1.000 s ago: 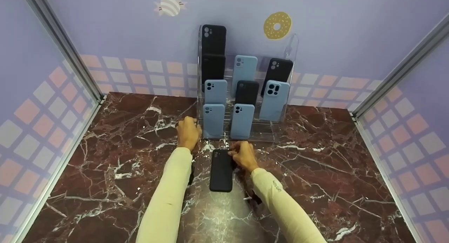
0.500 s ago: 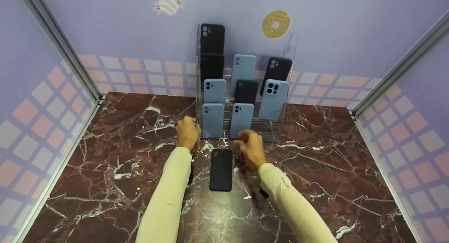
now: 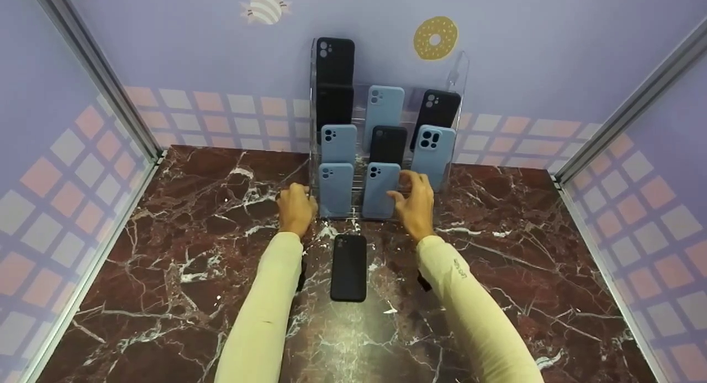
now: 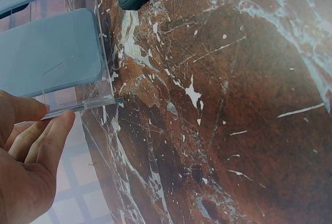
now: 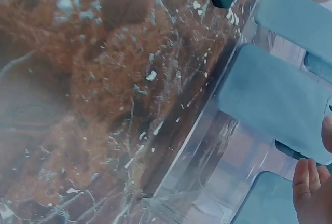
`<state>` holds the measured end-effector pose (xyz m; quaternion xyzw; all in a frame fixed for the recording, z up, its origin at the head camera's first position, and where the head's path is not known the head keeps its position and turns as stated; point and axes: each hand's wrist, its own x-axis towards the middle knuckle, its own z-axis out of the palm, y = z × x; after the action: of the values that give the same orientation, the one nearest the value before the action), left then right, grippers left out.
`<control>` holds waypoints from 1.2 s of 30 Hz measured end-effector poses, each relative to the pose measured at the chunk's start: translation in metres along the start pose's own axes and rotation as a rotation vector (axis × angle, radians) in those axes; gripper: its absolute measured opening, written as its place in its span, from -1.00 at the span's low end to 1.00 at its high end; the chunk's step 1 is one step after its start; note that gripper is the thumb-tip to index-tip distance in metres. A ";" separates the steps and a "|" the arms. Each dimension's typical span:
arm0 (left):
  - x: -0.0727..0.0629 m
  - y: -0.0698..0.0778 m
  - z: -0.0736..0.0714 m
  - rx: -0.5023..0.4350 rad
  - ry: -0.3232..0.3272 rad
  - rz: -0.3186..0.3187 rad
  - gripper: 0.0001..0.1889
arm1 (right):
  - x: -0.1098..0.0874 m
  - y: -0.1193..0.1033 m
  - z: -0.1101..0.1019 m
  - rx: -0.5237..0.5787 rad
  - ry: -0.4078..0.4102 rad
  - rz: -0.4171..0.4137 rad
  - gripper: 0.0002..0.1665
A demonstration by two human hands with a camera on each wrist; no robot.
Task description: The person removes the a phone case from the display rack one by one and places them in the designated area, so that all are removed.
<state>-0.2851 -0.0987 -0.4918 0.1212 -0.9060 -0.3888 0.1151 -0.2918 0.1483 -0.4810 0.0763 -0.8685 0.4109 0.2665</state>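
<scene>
My left hand pinches the left side edge of a clear acrylic stand, thumb on one face and fingers on the other. My right hand is at the right edge of the light blue phone case in the front row's middle. In the right wrist view its thumb overlaps that phone case's upper end, and the fingers are straight beside its edge, with a gap between. A black phone case lies flat on the table in front of the stand.
Several more blue and black phone cases lean in the stand's tiers, including a blue one with a large camera cutout close behind my right hand. The dark red marbled table is enclosed by lilac panels with metal corner posts.
My right hand has left the upper right edge of the black phone case on the table and moved up and right to the front-row blue one. The left hand has stayed put.
</scene>
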 end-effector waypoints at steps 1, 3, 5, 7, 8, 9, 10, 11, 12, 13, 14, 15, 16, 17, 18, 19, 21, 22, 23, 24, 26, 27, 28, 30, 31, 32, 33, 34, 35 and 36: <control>0.000 0.000 0.000 0.001 -0.001 -0.003 -0.69 | 0.002 0.000 0.000 0.019 0.006 -0.001 -0.48; 0.000 0.000 0.000 -0.001 -0.001 -0.005 -0.70 | 0.006 -0.001 0.002 0.030 0.010 -0.003 -0.45; 0.000 0.000 0.000 -0.001 -0.002 -0.003 -0.69 | 0.009 -0.003 0.003 0.031 0.010 -0.004 -0.44; 0.001 0.000 0.000 0.004 -0.001 0.003 -0.70 | 0.012 -0.004 0.004 0.012 0.004 -0.007 -0.45; 0.001 0.000 0.000 0.006 0.001 0.007 -0.70 | 0.013 -0.005 0.005 -0.008 -0.003 -0.007 -0.45; 0.001 0.001 0.000 0.009 0.002 0.011 -0.70 | 0.014 -0.006 0.005 -0.023 -0.009 -0.006 -0.45; 0.000 0.001 0.000 0.009 0.003 0.014 -0.70 | 0.015 -0.006 0.006 -0.030 -0.017 0.000 -0.46; 0.000 0.000 0.000 0.013 0.005 0.018 -0.70 | 0.016 -0.007 0.006 -0.038 -0.025 0.008 -0.46; 0.000 0.001 0.000 0.016 0.009 0.020 -0.70 | 0.017 -0.008 0.006 -0.044 -0.035 0.018 -0.47; 0.000 0.001 0.000 0.016 0.010 0.021 -0.71 | 0.017 -0.008 0.007 -0.051 -0.042 0.028 -0.48; 0.000 0.001 0.000 0.014 0.012 0.022 -0.71 | 0.018 -0.009 0.007 -0.057 -0.047 0.039 -0.49; 0.000 0.001 0.000 0.011 0.013 0.023 -0.71 | 0.018 -0.009 0.007 -0.060 -0.049 0.049 -0.51; 0.000 0.001 0.000 0.010 0.012 0.024 -0.71 | 0.018 -0.009 0.007 -0.058 -0.046 0.056 -0.53; 0.000 0.001 0.000 0.009 0.012 0.025 -0.71 | 0.019 -0.009 0.007 -0.057 -0.039 0.058 -0.56; 0.000 0.001 0.000 0.007 0.012 0.023 -0.71 | 0.019 -0.009 0.007 -0.053 -0.031 0.056 -0.59; 0.000 0.001 0.000 0.005 0.013 0.021 -0.71 | 0.020 -0.009 0.008 -0.044 -0.022 0.053 -0.63; 0.000 0.000 -0.001 0.008 0.017 0.020 -0.71 | 0.020 -0.008 0.008 -0.018 -0.003 0.044 -0.69; 0.000 0.001 -0.001 0.010 0.021 0.021 -0.72 | 0.021 -0.007 0.008 -0.005 0.007 0.039 -0.72; 0.000 0.001 -0.001 0.012 0.023 0.021 -0.72 | 0.021 -0.006 0.008 0.010 0.015 0.037 -0.74; 0.000 0.001 -0.001 0.014 0.025 0.022 -0.72 | 0.021 -0.006 0.008 0.026 0.022 0.035 -0.76; -0.001 0.001 -0.001 0.014 0.025 0.023 -0.72 | 0.021 -0.004 0.007 0.057 0.038 0.033 -0.79; -0.001 0.001 -0.001 0.013 0.024 0.022 -0.72 | 0.022 -0.003 0.007 0.075 0.046 0.028 -0.80; -0.001 0.002 -0.001 0.011 0.022 0.021 -0.72 | 0.022 -0.002 0.007 0.090 0.052 0.019 -0.81; -0.001 0.001 0.000 0.012 0.019 0.015 -0.71 | 0.022 0.001 0.007 0.116 0.067 -0.010 -0.83; -0.001 0.001 0.000 0.013 0.018 0.010 -0.71 | 0.022 0.002 0.007 0.127 0.075 -0.030 -0.84; -0.001 0.002 0.000 0.014 0.016 0.006 -0.71 | 0.022 0.004 0.007 0.137 0.084 -0.052 -0.85; -0.001 0.002 0.000 0.015 0.015 0.004 -0.71 | 0.022 0.005 0.007 0.145 0.092 -0.077 -0.87; -0.001 0.002 -0.001 0.013 0.015 0.002 -0.71 | 0.022 0.006 0.007 0.153 0.101 -0.102 -0.88; 0.000 0.002 -0.001 0.012 0.015 -0.001 -0.70 | 0.023 0.007 0.007 0.158 0.108 -0.128 -0.89; 0.000 0.002 -0.002 0.011 0.017 -0.002 -0.70 | 0.023 0.007 0.007 0.162 0.114 -0.153 -0.90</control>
<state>-0.2849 -0.0986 -0.4892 0.1259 -0.9071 -0.3827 0.1217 -0.3164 0.1495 -0.4770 0.1403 -0.8076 0.4617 0.3390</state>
